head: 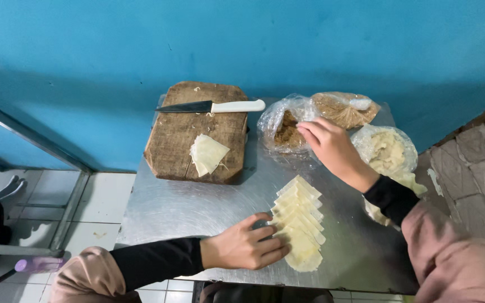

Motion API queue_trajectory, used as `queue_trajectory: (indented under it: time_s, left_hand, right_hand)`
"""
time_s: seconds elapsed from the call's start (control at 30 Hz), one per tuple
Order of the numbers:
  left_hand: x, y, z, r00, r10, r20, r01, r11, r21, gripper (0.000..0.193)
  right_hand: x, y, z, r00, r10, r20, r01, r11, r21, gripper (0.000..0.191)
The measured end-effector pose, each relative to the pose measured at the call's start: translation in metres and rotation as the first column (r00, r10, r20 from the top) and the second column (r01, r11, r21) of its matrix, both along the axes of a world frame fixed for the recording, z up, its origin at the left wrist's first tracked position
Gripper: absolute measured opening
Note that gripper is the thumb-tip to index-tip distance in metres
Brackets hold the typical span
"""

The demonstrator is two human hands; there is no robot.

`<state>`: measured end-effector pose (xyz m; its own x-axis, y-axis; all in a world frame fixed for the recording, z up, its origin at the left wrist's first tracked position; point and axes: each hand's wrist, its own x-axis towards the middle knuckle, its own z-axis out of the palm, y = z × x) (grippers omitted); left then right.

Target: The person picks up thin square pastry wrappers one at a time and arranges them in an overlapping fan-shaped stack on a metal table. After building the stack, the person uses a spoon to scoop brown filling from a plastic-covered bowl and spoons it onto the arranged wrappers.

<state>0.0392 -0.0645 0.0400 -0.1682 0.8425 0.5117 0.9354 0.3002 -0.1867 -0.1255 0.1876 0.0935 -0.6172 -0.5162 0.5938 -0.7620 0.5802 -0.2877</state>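
Note:
A row of overlapping pale square dough wrappers (300,220) lies on the metal table (197,207). My left hand (246,245) rests flat on the table with its fingers touching the near end of that row. My right hand (332,147) reaches into an open clear plastic bag holding a brown filling (285,130), fingers bent at the bag's mouth. It is not visible whether the fingers hold anything.
A worn wooden cutting board (183,140) at the back left carries a few stacked wrappers (207,154) and a white-handled knife (211,106). Two more plastic bags, one with brown shreds (343,109) and one with pale dough (387,150), sit at the back right. A blue wall is behind.

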Motion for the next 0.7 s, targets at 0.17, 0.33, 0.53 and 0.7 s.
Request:
queue_trajectory:
  time_s: [0.17, 0.33, 0.53, 0.7]
  left_hand:
    - [0.001, 0.004, 0.0, 1.0, 0.024, 0.0, -0.024, 0.999, 0.041, 0.032]
    - [0.002, 0.002, 0.003, 1.0, 0.013, -0.015, -0.013, 1.0, 0.025, 0.032]
    - [0.003, 0.004, 0.002, 0.999, -0.004, -0.047, 0.005, 0.999, 0.039, 0.029]
    - [0.004, 0.003, 0.002, 0.999, -0.017, -0.037, 0.018, 0.999, 0.035, 0.027]
  right_hand:
    - [0.009, 0.002, 0.002, 0.977, 0.0, -0.215, 0.033, 0.988, 0.148, 0.018]
    - [0.002, 0.003, -0.006, 0.988, 0.004, -0.151, 0.024, 0.982, 0.185, 0.022]
    - [-0.004, 0.001, -0.008, 0.998, 0.014, -0.058, -0.007, 0.993, 0.121, 0.024]
    - [0.006, 0.003, -0.002, 0.994, -0.034, -0.1, 0.045, 0.993, 0.106, 0.019]
